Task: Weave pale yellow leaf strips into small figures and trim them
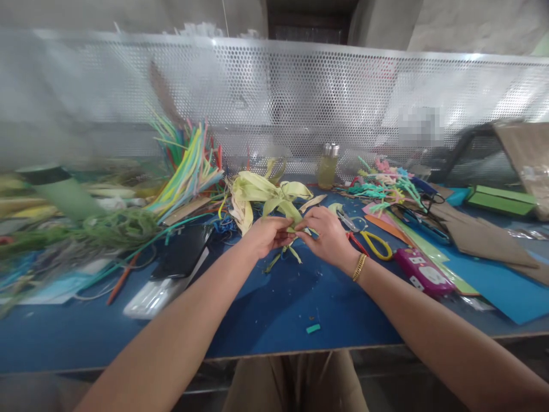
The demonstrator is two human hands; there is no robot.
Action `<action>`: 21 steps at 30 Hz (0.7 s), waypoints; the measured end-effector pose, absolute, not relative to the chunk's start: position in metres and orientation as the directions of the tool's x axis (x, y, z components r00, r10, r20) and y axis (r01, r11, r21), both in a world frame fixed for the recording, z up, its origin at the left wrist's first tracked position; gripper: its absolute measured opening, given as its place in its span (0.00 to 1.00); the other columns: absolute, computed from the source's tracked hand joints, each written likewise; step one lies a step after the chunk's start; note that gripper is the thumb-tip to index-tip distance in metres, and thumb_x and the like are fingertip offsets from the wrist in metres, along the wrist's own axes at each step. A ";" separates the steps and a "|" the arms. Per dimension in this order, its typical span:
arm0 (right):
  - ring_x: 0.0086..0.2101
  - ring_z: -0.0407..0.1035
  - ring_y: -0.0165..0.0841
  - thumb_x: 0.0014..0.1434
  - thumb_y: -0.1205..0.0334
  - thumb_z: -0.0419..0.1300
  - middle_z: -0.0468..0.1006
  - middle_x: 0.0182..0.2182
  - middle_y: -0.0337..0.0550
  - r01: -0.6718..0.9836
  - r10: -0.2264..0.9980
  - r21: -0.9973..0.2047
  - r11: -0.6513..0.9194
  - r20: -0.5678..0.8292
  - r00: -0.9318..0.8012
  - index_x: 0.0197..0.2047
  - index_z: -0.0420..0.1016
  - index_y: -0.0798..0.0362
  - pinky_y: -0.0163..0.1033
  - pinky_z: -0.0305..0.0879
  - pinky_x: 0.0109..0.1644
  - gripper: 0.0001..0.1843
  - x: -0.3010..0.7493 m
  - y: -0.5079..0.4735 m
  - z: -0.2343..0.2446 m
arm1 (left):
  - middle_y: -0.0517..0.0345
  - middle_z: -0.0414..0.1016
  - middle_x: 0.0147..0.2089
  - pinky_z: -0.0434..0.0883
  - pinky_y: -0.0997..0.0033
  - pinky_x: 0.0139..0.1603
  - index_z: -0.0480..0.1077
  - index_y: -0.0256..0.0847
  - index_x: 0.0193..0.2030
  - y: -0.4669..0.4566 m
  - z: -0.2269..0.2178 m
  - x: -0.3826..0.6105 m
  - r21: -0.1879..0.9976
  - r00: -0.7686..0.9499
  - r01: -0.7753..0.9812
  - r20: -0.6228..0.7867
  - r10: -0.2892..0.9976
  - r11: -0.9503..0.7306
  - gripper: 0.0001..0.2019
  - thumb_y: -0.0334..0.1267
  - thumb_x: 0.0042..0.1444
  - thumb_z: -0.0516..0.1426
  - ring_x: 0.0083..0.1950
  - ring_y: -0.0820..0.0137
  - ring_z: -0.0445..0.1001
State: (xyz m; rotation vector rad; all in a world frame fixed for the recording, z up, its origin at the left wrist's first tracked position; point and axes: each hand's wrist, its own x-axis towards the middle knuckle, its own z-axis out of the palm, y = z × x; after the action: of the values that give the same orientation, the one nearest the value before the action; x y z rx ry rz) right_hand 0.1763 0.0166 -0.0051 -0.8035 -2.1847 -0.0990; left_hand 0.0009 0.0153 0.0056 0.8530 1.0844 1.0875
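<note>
Left hand (271,233) and right hand (325,233), fingertips pinched on pale-green husk strips (278,207) over the middle of the blue table (274,320); strips look gathered, likely partway, loose ends (295,253) dangling below, apparently not yet secured.

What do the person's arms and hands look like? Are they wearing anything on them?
No sleeves show on either arm, and both the left hand and the right hand are bare, with no gloves. The right wrist wears a gold-coloured bracelet that looks ridged. I can't see anything on the left wrist.
</note>
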 end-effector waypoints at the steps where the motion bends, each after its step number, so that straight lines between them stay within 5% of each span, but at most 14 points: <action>1: 0.38 0.66 0.38 0.59 0.60 0.61 0.74 0.35 0.45 0.580 0.517 -0.180 0.794 0.702 -0.490 0.35 0.77 0.51 0.44 0.60 0.44 0.05 0.177 0.017 -0.005 | 0.52 0.76 0.25 0.74 0.74 0.29 0.73 0.34 0.30 0.015 0.006 0.001 0.933 0.109 -0.249 -0.240 0.965 0.261 0.02 0.29 0.48 0.62 0.25 0.71 0.75; 9: 0.38 0.65 0.38 0.57 0.66 0.59 0.74 0.35 0.47 0.605 0.560 -0.221 0.765 0.692 -0.455 0.32 0.74 0.53 0.44 0.61 0.45 0.03 0.180 0.019 -0.006 | 0.54 0.75 0.24 0.73 0.77 0.28 0.74 0.34 0.29 0.016 0.006 0.000 0.957 0.121 -0.184 -0.202 0.972 0.222 0.06 0.25 0.42 0.64 0.24 0.74 0.74; 13: 0.40 0.67 0.39 0.55 0.65 0.60 0.75 0.37 0.47 0.484 0.618 -0.421 0.767 0.688 -0.381 0.34 0.73 0.52 0.43 0.63 0.45 0.02 0.178 0.019 -0.013 | 0.53 0.77 0.25 0.73 0.77 0.28 0.74 0.34 0.28 0.018 0.002 0.000 0.962 0.116 -0.159 -0.204 0.972 0.221 0.06 0.25 0.42 0.64 0.25 0.73 0.75; 17: 0.30 0.66 0.33 0.52 0.64 0.61 0.73 0.27 0.42 0.414 0.773 -0.657 0.630 0.577 -0.263 0.28 0.70 0.53 0.38 0.62 0.34 0.04 0.172 0.019 -0.020 | 0.53 0.77 0.26 0.73 0.76 0.29 0.75 0.35 0.29 0.020 -0.001 0.000 0.967 0.121 -0.143 -0.193 0.974 0.209 0.06 0.25 0.42 0.63 0.25 0.73 0.75; 21: 0.26 0.63 0.30 0.50 0.64 0.61 0.71 0.23 0.38 0.405 0.816 -0.711 0.575 0.538 -0.212 0.26 0.67 0.53 0.34 0.58 0.29 0.05 0.170 0.020 -0.021 | 0.54 0.77 0.26 0.72 0.77 0.29 0.76 0.36 0.30 0.020 -0.001 0.001 0.964 0.151 -0.156 -0.194 0.969 0.217 0.06 0.27 0.43 0.63 0.26 0.74 0.75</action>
State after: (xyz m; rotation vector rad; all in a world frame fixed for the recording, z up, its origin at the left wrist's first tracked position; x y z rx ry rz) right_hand 0.1699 0.0198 -0.0213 -0.9965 -1.8275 0.5256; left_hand 0.0005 0.0203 -0.0010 0.9944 1.0784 1.0368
